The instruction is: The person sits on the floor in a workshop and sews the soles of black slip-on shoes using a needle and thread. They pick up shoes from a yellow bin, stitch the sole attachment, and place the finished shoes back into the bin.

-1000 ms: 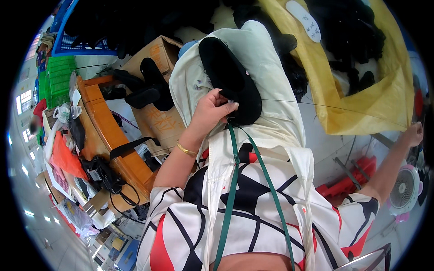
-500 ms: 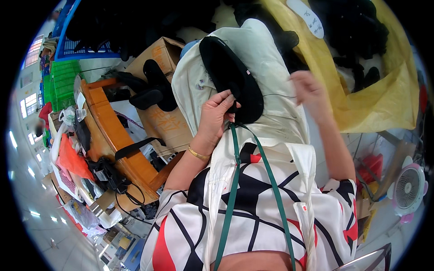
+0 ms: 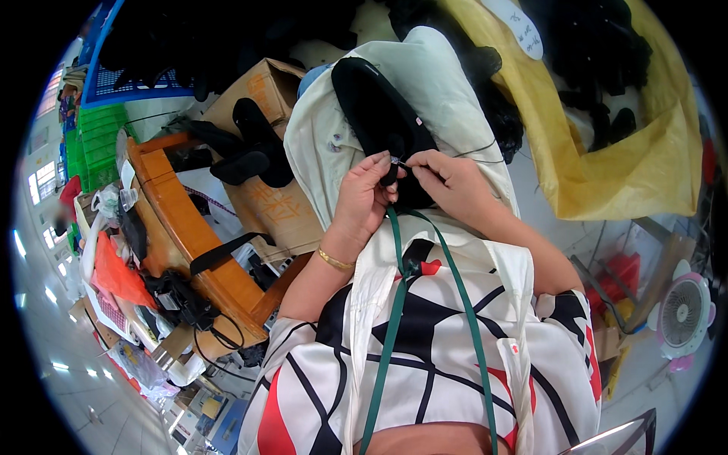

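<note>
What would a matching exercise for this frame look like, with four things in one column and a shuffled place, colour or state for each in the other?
Things:
1. Black shoe
2. Left hand
3. Fan
4. Open bag

Descriptions:
A. Yellow, with black items inside
B. Gold-coloured bangle at the wrist
C. White and pink, at the far right of the picture
D. Lying on white cloth

Right pairs: 1-D; 2-B; 3-C; 4-A
</note>
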A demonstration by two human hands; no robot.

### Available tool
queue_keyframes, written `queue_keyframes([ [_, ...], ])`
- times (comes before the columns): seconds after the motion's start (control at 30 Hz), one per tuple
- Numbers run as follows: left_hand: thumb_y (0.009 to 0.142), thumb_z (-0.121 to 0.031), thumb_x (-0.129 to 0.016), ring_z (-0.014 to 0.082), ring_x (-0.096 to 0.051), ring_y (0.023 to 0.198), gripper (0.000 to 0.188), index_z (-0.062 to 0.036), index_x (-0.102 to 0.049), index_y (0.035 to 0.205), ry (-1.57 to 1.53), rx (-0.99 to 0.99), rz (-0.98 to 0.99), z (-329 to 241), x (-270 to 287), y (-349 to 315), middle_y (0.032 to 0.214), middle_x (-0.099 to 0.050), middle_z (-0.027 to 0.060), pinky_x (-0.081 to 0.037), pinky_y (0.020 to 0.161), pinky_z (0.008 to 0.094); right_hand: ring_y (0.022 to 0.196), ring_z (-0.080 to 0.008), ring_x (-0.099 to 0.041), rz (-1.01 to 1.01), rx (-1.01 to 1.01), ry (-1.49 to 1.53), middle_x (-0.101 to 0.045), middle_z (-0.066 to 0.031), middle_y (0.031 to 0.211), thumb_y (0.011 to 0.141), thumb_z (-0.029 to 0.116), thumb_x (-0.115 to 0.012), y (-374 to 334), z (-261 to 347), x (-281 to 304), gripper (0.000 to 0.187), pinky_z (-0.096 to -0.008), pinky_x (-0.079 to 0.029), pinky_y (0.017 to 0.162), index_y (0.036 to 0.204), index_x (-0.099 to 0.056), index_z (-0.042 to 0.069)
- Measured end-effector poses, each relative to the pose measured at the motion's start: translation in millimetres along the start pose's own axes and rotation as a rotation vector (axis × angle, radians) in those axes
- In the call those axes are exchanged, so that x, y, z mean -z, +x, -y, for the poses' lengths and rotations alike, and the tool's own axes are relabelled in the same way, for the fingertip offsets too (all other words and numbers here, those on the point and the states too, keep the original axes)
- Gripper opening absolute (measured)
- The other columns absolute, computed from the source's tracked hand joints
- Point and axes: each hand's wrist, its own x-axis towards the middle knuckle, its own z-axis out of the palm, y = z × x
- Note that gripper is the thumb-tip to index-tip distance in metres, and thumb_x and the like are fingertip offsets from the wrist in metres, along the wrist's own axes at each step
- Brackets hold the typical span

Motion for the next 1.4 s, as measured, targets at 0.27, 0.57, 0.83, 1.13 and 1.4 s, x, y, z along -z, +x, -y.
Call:
queue_keyframes([
  [0.27,0.095,-0.013,-0.059,0.0119,-0.06,0.056,0.018,-0.0013,-0.062,0.109,-0.029,0.018,0.005,-1,1,0,0.084,-0.069,0.0131,-0.051,0.05,0.0244,0.06,-0.0281,-0.063,-0.017,-0.003,0.029,-0.064,-0.0149,0.073,0.088,0.009,-0.06,-1,-5,-7,0.015,-0.0328,-0.049,0.057,0.102,-0.065,0.006],
  [0.57,0.095,-0.012,-0.059,0.0125,-0.06,0.056,0.017,-0.0014,-0.062,0.108,-0.046,0.016,0.015,1,3,1,0.084,-0.069,0.0139,-0.051,0.05,0.0245,0.058,-0.0239,-0.061,-0.014,-0.003,0.051,-0.063,-0.0144,0.072,0.088,0.007,-0.059,-2,-5,-7,0.016,-0.0309,-0.048,0.057,0.103,-0.065,0.005],
  [0.83,0.09,-0.01,-0.065,0.0122,-0.064,0.068,0.013,-0.006,-0.065,0.102,0.065,0.01,-0.017,-2,-2,-5,0.085,-0.07,0.0075,-0.05,0.055,0.0226,0.056,-0.0104,-0.053,0.084,-0.208,0.187,-0.059,-0.0041,0.067,0.092,0.009,-0.058,-2,-3,-3,0.012,-0.0253,-0.043,0.054,0.102,-0.063,0.003],
  [1.13,0.079,-0.009,-0.077,0.0066,-0.061,0.074,0.022,-0.0056,-0.067,0.099,0.24,0.026,0.003,-3,-2,-7,0.089,-0.069,0.0013,-0.042,0.061,0.0203,0.059,-0.0028,-0.046,0.175,-0.412,0.347,-0.052,0.0039,0.069,0.097,0.012,-0.057,-3,-2,-1,0.011,-0.02,-0.038,0.053,0.103,-0.06,0.004],
  [1.4,0.076,-0.008,-0.08,0.006,-0.057,0.071,0.023,-0.0027,-0.069,0.096,0.235,0.067,0.01,-9,-4,-6,0.085,-0.068,0.0019,-0.04,0.06,0.0201,0.059,-0.0025,-0.047,0.16,-0.469,0.341,-0.053,0.0044,0.07,0.097,0.012,-0.057,0,1,-6,0.011,-0.0192,-0.038,0.052,0.103,-0.06,0.004],
])
